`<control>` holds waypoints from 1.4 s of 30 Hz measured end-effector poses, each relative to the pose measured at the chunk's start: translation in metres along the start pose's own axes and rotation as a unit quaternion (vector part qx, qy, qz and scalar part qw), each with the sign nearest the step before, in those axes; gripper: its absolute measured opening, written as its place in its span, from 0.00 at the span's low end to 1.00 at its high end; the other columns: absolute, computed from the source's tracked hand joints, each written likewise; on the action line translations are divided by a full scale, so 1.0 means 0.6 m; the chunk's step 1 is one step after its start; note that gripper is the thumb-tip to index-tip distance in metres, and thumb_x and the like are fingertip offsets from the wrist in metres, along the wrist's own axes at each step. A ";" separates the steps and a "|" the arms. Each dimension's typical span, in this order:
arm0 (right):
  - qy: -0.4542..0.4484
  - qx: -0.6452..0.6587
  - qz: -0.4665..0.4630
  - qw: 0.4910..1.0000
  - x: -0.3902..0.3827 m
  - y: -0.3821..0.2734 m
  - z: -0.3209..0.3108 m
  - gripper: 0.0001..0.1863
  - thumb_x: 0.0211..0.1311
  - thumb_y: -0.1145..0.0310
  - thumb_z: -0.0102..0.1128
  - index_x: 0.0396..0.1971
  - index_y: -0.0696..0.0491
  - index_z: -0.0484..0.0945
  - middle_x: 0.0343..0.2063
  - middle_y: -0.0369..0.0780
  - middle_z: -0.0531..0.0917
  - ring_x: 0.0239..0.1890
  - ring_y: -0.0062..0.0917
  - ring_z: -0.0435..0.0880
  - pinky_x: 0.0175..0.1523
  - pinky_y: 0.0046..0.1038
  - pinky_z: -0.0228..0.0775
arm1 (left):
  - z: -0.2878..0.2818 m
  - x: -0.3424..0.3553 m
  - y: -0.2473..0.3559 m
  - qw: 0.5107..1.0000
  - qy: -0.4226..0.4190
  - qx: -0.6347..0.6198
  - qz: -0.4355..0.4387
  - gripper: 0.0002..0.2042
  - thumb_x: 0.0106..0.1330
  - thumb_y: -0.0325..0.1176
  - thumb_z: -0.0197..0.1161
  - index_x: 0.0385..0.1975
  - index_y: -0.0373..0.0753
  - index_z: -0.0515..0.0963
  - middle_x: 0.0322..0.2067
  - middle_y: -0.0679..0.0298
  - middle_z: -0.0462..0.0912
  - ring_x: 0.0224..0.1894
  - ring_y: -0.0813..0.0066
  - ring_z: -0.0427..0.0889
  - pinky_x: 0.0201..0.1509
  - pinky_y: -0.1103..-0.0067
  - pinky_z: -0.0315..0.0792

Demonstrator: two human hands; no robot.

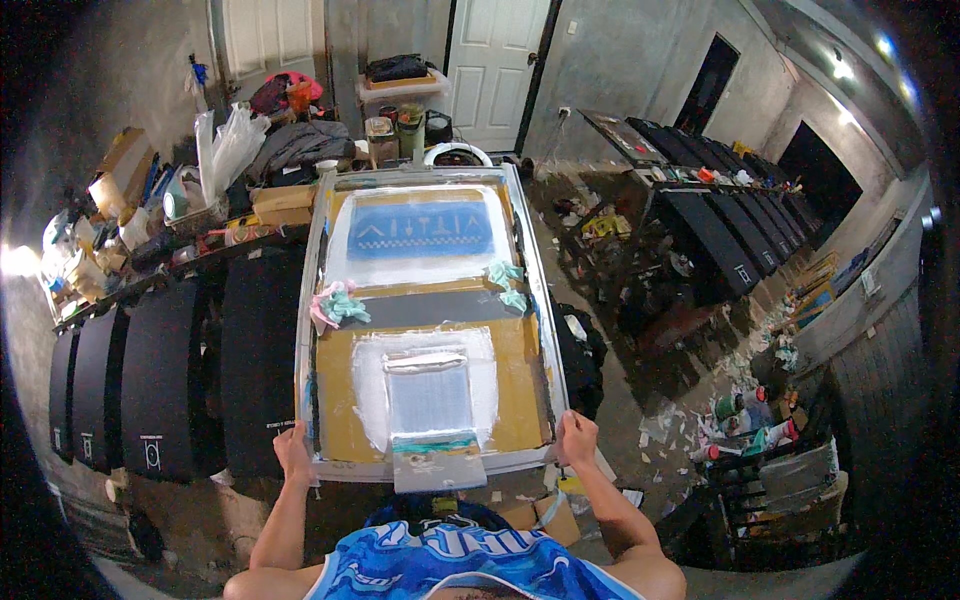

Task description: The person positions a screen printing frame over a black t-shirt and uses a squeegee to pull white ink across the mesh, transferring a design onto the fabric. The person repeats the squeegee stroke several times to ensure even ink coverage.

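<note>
Head view: biggest thing here is a framed screen [307,350], pale rails w/ a tan, white-smeared face, smack in the middle, right in front of the wearer. Can't tell what's holding it up underneath. Next size down, a row of black panels [168,380] on the L, just beside the frame, plus another row of black panels [735,235] well off to the R. Wearer's got a blue patterned jersey [440,560] on, just below the near rail.

On the screen itself: blue patch [425,232] w/ pale shapes at the far end, pale grey-blue rectangle [430,395] nearer the wearer, dark grey band [425,310] btwn the two. Flat grey piece [440,472] w/ a teal strip along its upper edge sits over the near rail, approx centered.

Hands: L hand [293,450] is curled tight round the frame's near L corner, R hand [578,440] same deal on the near R one. Smallest stuff: pink/teal crumpled bits [340,305] by the L rail, teal scraps [505,272] near the R.
</note>
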State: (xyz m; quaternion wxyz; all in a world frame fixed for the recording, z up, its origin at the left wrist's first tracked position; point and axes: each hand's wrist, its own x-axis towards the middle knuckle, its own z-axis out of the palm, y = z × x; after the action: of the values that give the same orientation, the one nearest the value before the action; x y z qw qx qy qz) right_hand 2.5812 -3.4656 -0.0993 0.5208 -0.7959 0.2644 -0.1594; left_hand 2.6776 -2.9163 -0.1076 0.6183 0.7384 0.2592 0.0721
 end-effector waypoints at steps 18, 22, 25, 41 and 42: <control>-0.011 -0.031 -0.008 0.999 0.034 -0.103 0.201 0.19 0.71 0.63 0.53 0.22 0.59 0.76 0.15 0.38 0.75 0.20 0.21 0.72 0.29 0.31 0.63 | -0.077 0.181 0.079 0.997 -0.007 -0.081 -0.006 0.21 0.70 0.34 0.62 0.13 0.38 0.68 0.14 0.73 0.64 0.17 0.83 0.58 0.22 0.76 0.51; 0.010 -0.037 -0.035 0.999 0.046 -0.114 0.210 0.20 0.71 0.66 0.50 0.18 0.58 0.74 0.13 0.36 0.74 0.18 0.20 0.71 0.27 0.29 0.61 | -0.067 0.202 0.077 0.999 -0.016 -0.051 -0.006 0.21 0.71 0.33 0.61 0.13 0.36 0.68 0.14 0.73 0.64 0.17 0.84 0.58 0.22 0.76 0.51; 0.003 -0.060 -0.051 0.997 0.078 -0.104 0.196 0.19 0.71 0.63 0.52 0.21 0.59 0.76 0.14 0.37 0.74 0.19 0.19 0.71 0.28 0.29 0.63 | -0.034 0.200 0.074 0.998 -0.013 -0.055 -0.006 0.21 0.71 0.33 0.61 0.13 0.35 0.69 0.14 0.73 0.65 0.17 0.84 0.58 0.23 0.76 0.52; -0.044 -0.021 -0.033 0.998 0.501 0.145 -0.231 0.22 0.73 0.65 0.50 0.16 0.56 0.73 0.13 0.32 0.72 0.14 0.16 0.67 0.21 0.25 0.57 | 0.507 -0.132 0.051 0.995 0.056 -0.080 -0.015 0.21 0.69 0.32 0.63 0.12 0.35 0.68 0.14 0.74 0.64 0.17 0.83 0.60 0.22 0.75 0.52; -0.061 -0.006 -0.040 0.997 0.530 0.163 -0.268 0.22 0.73 0.65 0.50 0.16 0.56 0.73 0.13 0.33 0.72 0.14 0.16 0.68 0.22 0.25 0.58 | 0.545 -0.166 0.048 0.993 0.057 -0.102 -0.022 0.21 0.68 0.32 0.63 0.12 0.36 0.68 0.14 0.74 0.64 0.17 0.83 0.59 0.22 0.75 0.52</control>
State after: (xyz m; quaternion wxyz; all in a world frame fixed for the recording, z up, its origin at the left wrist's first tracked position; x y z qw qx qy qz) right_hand 2.7285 -3.8032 -0.1304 0.5245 -0.8172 0.2008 -0.1296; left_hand 2.7405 -3.2526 -0.1326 0.6759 0.6605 0.3016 0.1265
